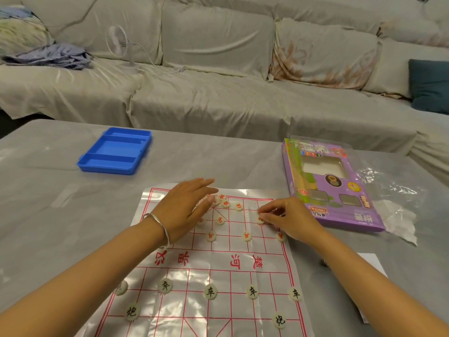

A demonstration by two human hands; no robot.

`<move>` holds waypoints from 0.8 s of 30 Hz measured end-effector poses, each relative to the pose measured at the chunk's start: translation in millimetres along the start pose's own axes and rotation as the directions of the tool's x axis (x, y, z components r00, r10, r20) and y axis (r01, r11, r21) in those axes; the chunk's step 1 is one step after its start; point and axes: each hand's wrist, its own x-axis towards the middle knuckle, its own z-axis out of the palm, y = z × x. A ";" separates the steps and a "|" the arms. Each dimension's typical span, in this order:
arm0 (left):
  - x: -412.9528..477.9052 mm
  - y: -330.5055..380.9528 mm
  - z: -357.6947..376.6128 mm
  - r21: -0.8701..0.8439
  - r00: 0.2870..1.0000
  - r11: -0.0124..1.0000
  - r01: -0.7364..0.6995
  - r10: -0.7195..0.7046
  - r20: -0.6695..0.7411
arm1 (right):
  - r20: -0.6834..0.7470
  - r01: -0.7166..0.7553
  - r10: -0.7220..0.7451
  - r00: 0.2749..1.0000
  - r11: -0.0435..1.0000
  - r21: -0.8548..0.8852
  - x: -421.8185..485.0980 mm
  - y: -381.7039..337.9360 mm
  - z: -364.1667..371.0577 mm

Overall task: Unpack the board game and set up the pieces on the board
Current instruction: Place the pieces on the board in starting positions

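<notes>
A shiny plastic board sheet (206,263) with a red grid lies on the grey table. Round white pieces with black characters (210,291) stand in rows on its near half. Pieces with red characters (247,236) sit on the far half, several bunched (226,203) at the far edge. My left hand (187,210), a silver bangle on its wrist, hovers flat over the far left of the board with straight fingers by that bunch. My right hand (286,220) pinches a red-character piece (260,218) on the board's right side.
An open blue plastic case (116,152) with several compartments sits at the far left of the table. The purple game box (328,186) lies right of the board, with crumpled clear wrap (393,205) beside it. A white paper (374,261) shows by my right forearm. A covered sofa stands behind.
</notes>
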 end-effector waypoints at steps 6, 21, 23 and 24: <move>-5.3 -5.1 7.7 -0.028 0.999 0.999 0.037 -0.038 -0.036 | -0.006 0.043 -0.044 0.999 0.996 -0.074 -3.7 2.9 1.0; -21.7 -32.6 -4.3 0.007 0.990 0.991 0.136 -0.136 -0.020 | 0.089 0.098 -0.086 0.992 0.985 -0.141 -7.7 3.4 -2.8; -24.7 -35.7 -7.2 0.007 0.987 0.987 0.158 -0.158 -0.016 | 0.096 0.101 -0.089 0.991 0.985 -0.137 -9.6 2.2 -2.1; -26.0 -36.4 -8.5 0.010 0.986 0.986 0.165 -0.164 -0.010 | 0.087 0.100 -0.088 0.992 0.986 -0.136 -10.4 1.1 -2.0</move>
